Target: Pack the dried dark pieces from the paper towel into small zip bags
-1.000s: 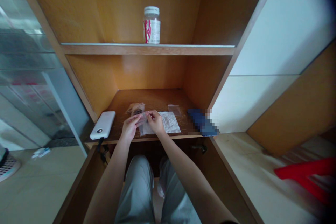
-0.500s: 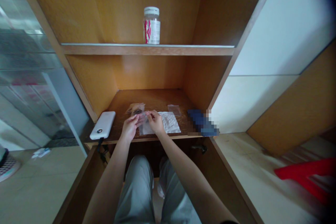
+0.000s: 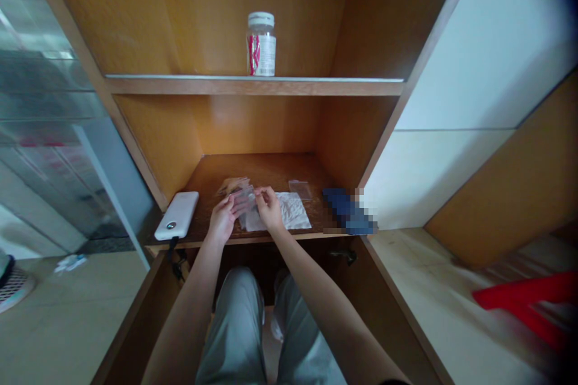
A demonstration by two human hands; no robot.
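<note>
Over the lower shelf my left hand [image 3: 222, 220] is closed on a small clear plastic bag [image 3: 244, 198], its fingers behind the film and its thumb in front. At the bag's right edge my right hand [image 3: 270, 212] is closed in a pinch. Beneath both hands lies a crinkled white sheet [image 3: 293, 212], paper or cloth, partly covered by them. Behind my left hand is a loose pile of clear bags [image 3: 232, 184]. Another clear bag [image 3: 300, 189] lies flat on the shelf, behind the white sheet's right part.
At the shelf's left front corner sits a white power bank [image 3: 177, 215] with a dark cable. A dark blue, partly blurred object [image 3: 345, 207] lies at the right. Above, a white-capped bottle [image 3: 261, 45] stands on the upper shelf. A red plastic piece [image 3: 528, 298] shows at far right.
The clear bag has come up and spread out flatter between my hands. My right fingertips have shifted slightly right, and the gap between the hands is a little wider.
</note>
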